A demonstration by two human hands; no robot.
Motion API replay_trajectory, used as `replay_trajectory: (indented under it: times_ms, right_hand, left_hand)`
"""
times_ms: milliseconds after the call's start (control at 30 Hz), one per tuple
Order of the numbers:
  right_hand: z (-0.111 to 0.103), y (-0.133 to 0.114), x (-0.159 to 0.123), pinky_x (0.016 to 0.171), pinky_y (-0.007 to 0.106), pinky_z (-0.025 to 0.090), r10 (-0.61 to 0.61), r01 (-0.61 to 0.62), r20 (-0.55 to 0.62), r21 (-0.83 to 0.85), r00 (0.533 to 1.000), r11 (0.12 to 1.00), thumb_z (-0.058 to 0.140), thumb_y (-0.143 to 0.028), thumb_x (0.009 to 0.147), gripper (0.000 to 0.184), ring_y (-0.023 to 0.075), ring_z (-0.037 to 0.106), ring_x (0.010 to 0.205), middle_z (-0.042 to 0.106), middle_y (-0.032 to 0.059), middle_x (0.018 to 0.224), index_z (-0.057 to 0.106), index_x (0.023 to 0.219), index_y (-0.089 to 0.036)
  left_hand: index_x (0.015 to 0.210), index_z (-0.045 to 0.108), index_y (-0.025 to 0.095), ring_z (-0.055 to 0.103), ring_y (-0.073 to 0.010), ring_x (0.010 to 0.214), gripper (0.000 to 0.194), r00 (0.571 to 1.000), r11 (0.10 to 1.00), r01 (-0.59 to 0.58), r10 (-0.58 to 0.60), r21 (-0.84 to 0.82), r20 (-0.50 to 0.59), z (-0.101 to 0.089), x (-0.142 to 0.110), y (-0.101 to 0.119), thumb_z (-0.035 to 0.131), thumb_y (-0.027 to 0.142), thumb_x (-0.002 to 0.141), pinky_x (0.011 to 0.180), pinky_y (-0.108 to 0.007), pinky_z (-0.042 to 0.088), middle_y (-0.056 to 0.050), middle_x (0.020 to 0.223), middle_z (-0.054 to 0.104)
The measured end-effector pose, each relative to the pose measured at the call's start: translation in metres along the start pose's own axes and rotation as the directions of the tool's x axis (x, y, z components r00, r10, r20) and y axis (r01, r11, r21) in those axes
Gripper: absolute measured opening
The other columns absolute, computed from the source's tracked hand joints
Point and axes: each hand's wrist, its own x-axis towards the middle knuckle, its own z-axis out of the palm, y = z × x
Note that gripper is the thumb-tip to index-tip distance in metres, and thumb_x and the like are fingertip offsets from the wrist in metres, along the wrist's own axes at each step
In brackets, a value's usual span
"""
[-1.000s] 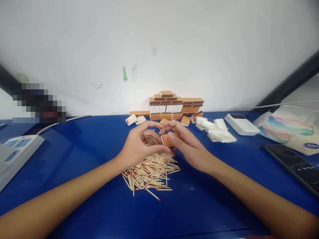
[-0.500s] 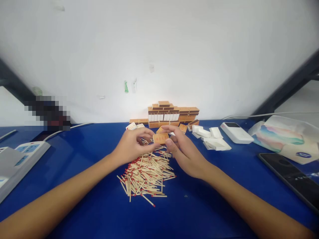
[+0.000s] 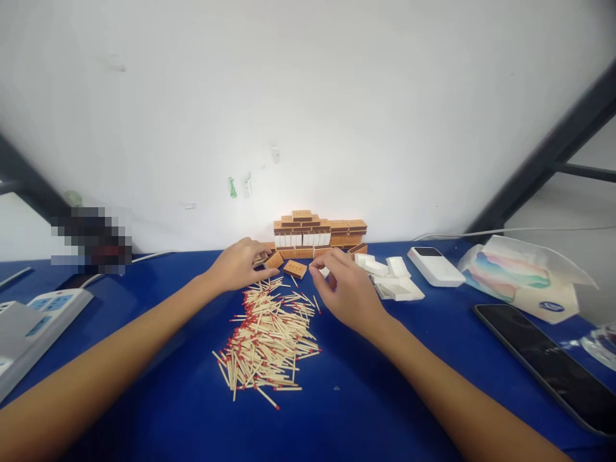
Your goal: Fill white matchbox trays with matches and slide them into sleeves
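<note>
My left hand [image 3: 240, 264] is closed at the back left of the match pile, its thumb and fingers on a tilted orange matchbox [image 3: 273, 260]. Another orange matchbox [image 3: 295, 269] lies flat on the blue table between my two hands. My right hand [image 3: 349, 289] has its thumb and index fingertips curled together at the back right of the pile. A white piece [image 3: 324, 271] shows by those fingers; whether they grip it I cannot make out. Loose red-tipped matches [image 3: 269, 340] lie heaped in front of both hands.
Stacked matchboxes [image 3: 308, 224] stand against the wall. White empty trays [image 3: 397, 285] are piled to the right, near a white device with a dark screen [image 3: 436, 266], a tissue pack [image 3: 524, 276] and a phone [image 3: 543, 359]. A power strip [image 3: 48, 321] sits at the left.
My hands have moved apart. The matchbox between them appears to have gone left with my left hand, while my right hand has let go and curled its fingers. The view has shifted slightly.
</note>
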Motion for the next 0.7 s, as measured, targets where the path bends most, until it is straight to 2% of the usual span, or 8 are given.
replay_trajectory:
  times_ms: [67,167,267,333,433,500,567,700]
  right_hand:
    - [0.001,0.001,-0.001,0.066,0.032,0.043,-0.001,0.001,0.023,-0.007,1.000,1.000,0.049,-0.021,0.101,0.015,0.0141,0.054,0.066,0.063,0.0057,0.094,0.062,0.093,-0.019]
    - [0.004,0.004,-0.002,0.067,0.032,0.044,0.003,-0.002,0.050,-0.018,0.999,1.000,0.050,-0.020,0.101,0.015,0.0144,0.055,0.067,0.062,0.0054,0.094,0.062,0.093,-0.019]
    - [0.004,0.005,-0.002,0.068,0.031,0.046,0.007,-0.005,0.061,-0.034,0.998,0.999,0.051,-0.019,0.101,0.014,0.0161,0.058,0.072,0.063,0.0057,0.094,0.062,0.093,-0.020]
    - [0.003,0.004,-0.001,0.067,0.031,0.046,0.016,-0.013,0.067,-0.046,0.998,0.999,0.051,-0.019,0.101,0.014,0.0160,0.059,0.071,0.064,0.0059,0.095,0.062,0.093,-0.020]
    - [0.003,0.006,-0.001,0.066,0.031,0.046,0.020,-0.015,0.062,-0.082,0.998,0.997,0.051,-0.020,0.101,0.015,0.0153,0.059,0.068,0.066,0.0059,0.095,0.063,0.093,-0.020]
    - [0.004,0.009,-0.001,0.067,0.031,0.047,0.011,-0.005,0.055,-0.110,0.998,0.994,0.050,-0.020,0.101,0.015,0.0164,0.061,0.071,0.067,0.0064,0.096,0.063,0.094,-0.019]
    - [0.005,0.012,-0.001,0.067,0.031,0.048,0.002,0.006,0.060,-0.130,0.998,0.992,0.050,-0.020,0.102,0.016,0.0181,0.065,0.076,0.068,0.0069,0.097,0.064,0.095,-0.019]
    - [0.004,0.015,-0.001,0.066,0.032,0.048,-0.011,0.022,0.060,-0.196,0.998,0.980,0.050,-0.020,0.103,0.016,0.0203,0.068,0.081,0.068,0.0073,0.097,0.065,0.098,-0.018]
  left_hand:
    - [0.093,0.073,0.018,0.062,-0.0274,0.087,0.038,0.999,0.995,0.010,-0.015,0.098,0.052,0.005,0.006,0.001,0.071,0.055,0.087,0.073,-0.038,0.047,-0.011,0.089,0.071]
    - [0.085,0.071,0.018,0.062,-0.0276,0.090,0.026,0.997,0.993,0.006,-0.016,0.118,0.080,0.012,0.012,0.000,0.071,0.044,0.089,0.077,-0.039,0.047,-0.011,0.089,0.070]
    - [0.097,0.074,0.019,0.062,-0.0263,0.096,0.016,0.998,0.999,-0.044,0.042,0.032,0.048,0.008,0.014,-0.003,0.067,0.033,0.093,0.083,-0.038,0.048,-0.009,0.095,0.070]
    - [0.110,0.075,0.022,0.063,-0.0241,0.094,0.020,0.998,0.998,-0.059,0.059,-0.019,0.033,-0.002,0.015,-0.008,0.066,0.029,0.094,0.083,-0.036,0.049,-0.008,0.096,0.070]
    - [0.109,0.077,0.023,0.063,-0.0173,0.076,0.021,0.999,0.997,0.035,-0.035,-0.068,-0.002,-0.017,0.016,-0.023,0.067,0.019,0.090,0.073,-0.030,0.048,-0.004,0.094,0.070]
    - [0.107,0.077,0.020,0.062,-0.0172,0.074,0.021,0.989,0.994,0.111,-0.109,0.013,-0.101,-0.021,0.017,-0.034,0.071,0.020,0.087,0.071,-0.030,0.047,-0.005,0.093,0.070]
    - [0.107,0.076,0.020,0.062,-0.0189,0.078,0.020,0.984,0.988,0.110,-0.094,0.105,-0.151,-0.017,0.018,-0.042,0.071,0.022,0.088,0.072,-0.031,0.046,-0.005,0.093,0.069]
    - [0.108,0.074,0.021,0.062,-0.0192,0.079,0.019,0.993,0.988,0.050,-0.034,0.144,-0.115,0.001,0.017,-0.045,0.066,0.022,0.091,0.069,-0.030,0.045,-0.005,0.090,0.068]
